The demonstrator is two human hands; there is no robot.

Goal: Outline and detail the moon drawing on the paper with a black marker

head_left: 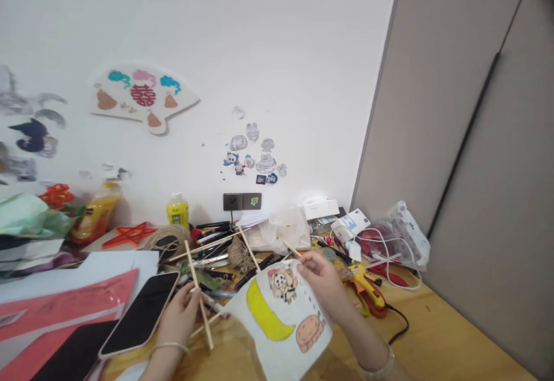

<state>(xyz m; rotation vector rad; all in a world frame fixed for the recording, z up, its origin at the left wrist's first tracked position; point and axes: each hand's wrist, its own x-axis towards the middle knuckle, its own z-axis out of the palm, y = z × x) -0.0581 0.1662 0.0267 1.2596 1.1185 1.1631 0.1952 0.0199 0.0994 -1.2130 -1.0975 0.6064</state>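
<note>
My left hand (179, 314) is closed on a thin wooden stick (205, 320) that stands at a slant. My right hand (324, 283) grips the upper right edge of a white paper sheet (270, 355), which hangs over the table front. Drawn on the sheet are a yellow crescent (266, 314), a small cartoon figure (283, 284) and a brown round shape (309, 333). A second wooden stick (250, 249) rises behind the sheet's top edge. Another stick end (291, 249) shows by my right fingertips; whether they hold it I cannot tell.
A phone (141, 314) lies left of my left hand, on red and white papers (73, 306). Behind are a twine roll (168, 239), pens (216, 242) and a yellow bottle (178, 210). A yellow glue gun (366, 286) with its cord lies to the right, near white cables (389, 254).
</note>
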